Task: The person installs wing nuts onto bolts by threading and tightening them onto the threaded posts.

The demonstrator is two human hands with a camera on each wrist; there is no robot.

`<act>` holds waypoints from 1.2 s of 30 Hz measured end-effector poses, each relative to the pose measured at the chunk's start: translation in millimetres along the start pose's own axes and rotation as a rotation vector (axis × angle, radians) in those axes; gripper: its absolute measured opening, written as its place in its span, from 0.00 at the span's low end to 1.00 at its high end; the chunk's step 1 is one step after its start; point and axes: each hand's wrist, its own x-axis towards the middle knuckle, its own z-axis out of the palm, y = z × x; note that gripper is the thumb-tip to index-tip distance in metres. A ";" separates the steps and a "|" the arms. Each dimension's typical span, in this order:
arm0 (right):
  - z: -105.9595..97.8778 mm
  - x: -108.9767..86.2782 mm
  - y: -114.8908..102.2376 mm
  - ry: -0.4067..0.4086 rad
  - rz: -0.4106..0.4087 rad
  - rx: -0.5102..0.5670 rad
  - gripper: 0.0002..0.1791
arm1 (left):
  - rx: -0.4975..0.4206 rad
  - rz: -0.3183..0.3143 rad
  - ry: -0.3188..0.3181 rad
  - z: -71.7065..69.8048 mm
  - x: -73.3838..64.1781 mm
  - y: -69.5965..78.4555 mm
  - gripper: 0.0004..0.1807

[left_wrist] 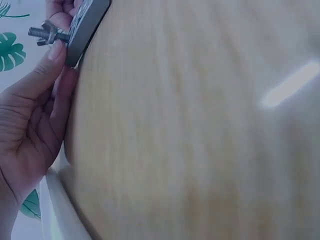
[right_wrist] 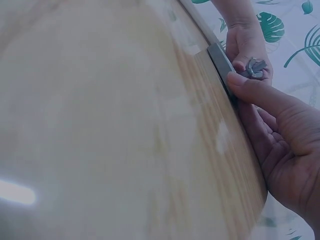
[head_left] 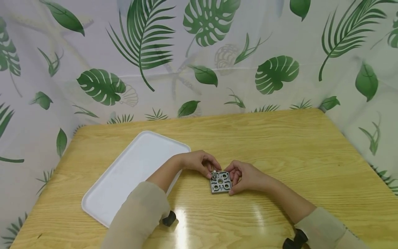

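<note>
A small square grey metal plate [head_left: 220, 181] with round holes is held between both hands, close over the table. From its far left corner stands a threaded bolt with a wing nut [left_wrist: 46, 33] on it. My left hand [head_left: 196, 162] grips that corner, thumb tip right at the wing nut and fingers reaching beneath the plate. On the right side, my right hand [head_left: 247, 175] pinches the plate's edge. Its thumb lies along the upper edge in the right wrist view, and the other fingers curl below. The plate's underside is hidden.
A white rectangular tray [head_left: 122, 173] lies on the left of the wooden table [head_left: 280, 138], partly under my left forearm. Behind the table hangs a leaf-patterned cloth [head_left: 174, 52]. Black wrist devices [head_left: 169, 218] sit below both sleeves.
</note>
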 end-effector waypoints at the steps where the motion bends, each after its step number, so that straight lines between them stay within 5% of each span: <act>1: 0.2 -0.1 0.1 0.000 0.001 -0.001 0.36 | -0.004 -0.004 0.036 2.4 -1.4 -1.2 0.22; 11: 0.6 -0.8 0.9 0.013 -0.001 0.009 0.36 | -0.162 -0.011 0.469 41.9 -23.8 -13.0 0.20; 15: 1.9 0.2 2.5 0.025 0.002 0.010 0.35 | -0.122 0.022 0.635 58.5 -26.1 -12.3 0.20; 20: 2.3 0.6 2.0 0.032 -0.003 0.010 0.35 | 0.030 0.060 0.785 79.8 -28.2 -7.9 0.21; 25: 2.0 0.5 0.4 0.037 -0.005 0.007 0.35 | 0.088 0.091 0.890 93.6 -23.5 -4.5 0.20; 36: 2.1 1.5 1.8 0.035 0.015 0.001 0.35 | 0.221 0.139 0.969 96.9 -17.7 -6.8 0.15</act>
